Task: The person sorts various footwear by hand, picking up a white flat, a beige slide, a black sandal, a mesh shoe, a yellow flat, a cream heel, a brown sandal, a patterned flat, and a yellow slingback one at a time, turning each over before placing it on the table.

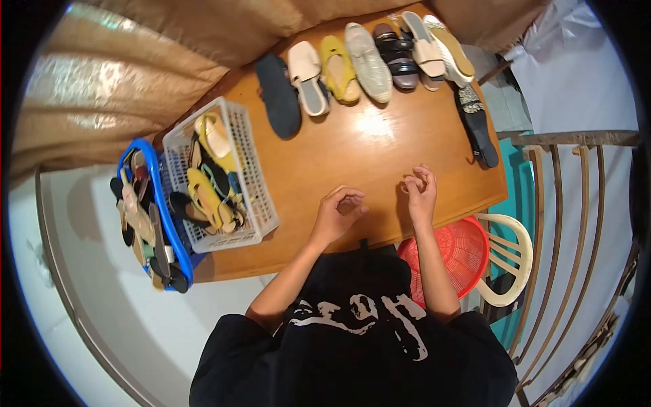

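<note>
My left hand (341, 214) hovers over the near edge of the wooden table (315, 156), its fingers curled loosely and apart from the thumb, holding nothing. To its right is my right hand (422, 200), raised with bent, separated fingers and nothing in them. Along the far edge runs a row of footwear: a dark flat slipper (278, 98), a beige slide (306, 61), a yellow shoe (333, 61), a silvery loafer (367, 61), a dark strapped sandal (395, 57), pale slides (426, 51) and a white shoe (449, 51). A black sandal with a sparkling strap (477, 129) lies along the right edge.
A white plastic basket (268, 210) with yellow and black shoes stands on the table's left side. Beside it, a blue-rimmed basket (178, 247) is heaped with footwear. A red basket (451, 254) rests by a cream chair (519, 261) at the near right, next to a wooden rack (556, 237).
</note>
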### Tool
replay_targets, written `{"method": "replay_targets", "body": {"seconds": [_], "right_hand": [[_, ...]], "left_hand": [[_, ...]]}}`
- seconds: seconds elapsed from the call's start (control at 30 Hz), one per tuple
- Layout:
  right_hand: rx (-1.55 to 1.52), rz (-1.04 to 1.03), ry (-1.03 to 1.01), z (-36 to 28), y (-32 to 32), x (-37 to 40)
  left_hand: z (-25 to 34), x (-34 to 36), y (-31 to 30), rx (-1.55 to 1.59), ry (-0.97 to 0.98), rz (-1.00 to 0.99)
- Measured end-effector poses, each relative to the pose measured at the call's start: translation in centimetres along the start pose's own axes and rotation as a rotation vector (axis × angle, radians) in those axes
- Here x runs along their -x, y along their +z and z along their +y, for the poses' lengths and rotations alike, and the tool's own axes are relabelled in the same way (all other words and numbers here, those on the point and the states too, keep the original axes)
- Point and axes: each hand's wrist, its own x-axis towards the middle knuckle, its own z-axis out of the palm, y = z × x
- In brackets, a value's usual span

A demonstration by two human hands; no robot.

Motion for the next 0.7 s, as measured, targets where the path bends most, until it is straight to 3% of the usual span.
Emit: {"method": "replay_targets", "body": {"seconds": [0.2,0.4,0.5,0.53,0.63,0.7], "right_hand": [[0.325,-0.192,-0.165,-5.0,8.7,7.4],[0.334,-0.402,-0.183,-3.1,16.8,15.4],[0.347,-0.500,-0.192,-2.7,20.2,19.1],[0.354,-0.538,-0.188,-2.9,21.4,20.2],[0.338,-0.646,-0.256,-1.2,24.8,22.7],[0.328,-0.716,-0.306,-0.6,26.8,23.7]], "left_hand": [[0.5,6.3,-7.1,0.043,0.101,0.155],[-2.4,12.2,-15.9,-0.006,0.221,0.401],[-3.2,15.3,-20.4,0.067,0.158,0.474],[-5.0,15.7,-21.9,0.037,0.252,0.522],[-6.7,17.6,-25.7,0.073,0.145,0.708],[-8.6,18.4,-28.0,0.086,0.119,0.729]]}}
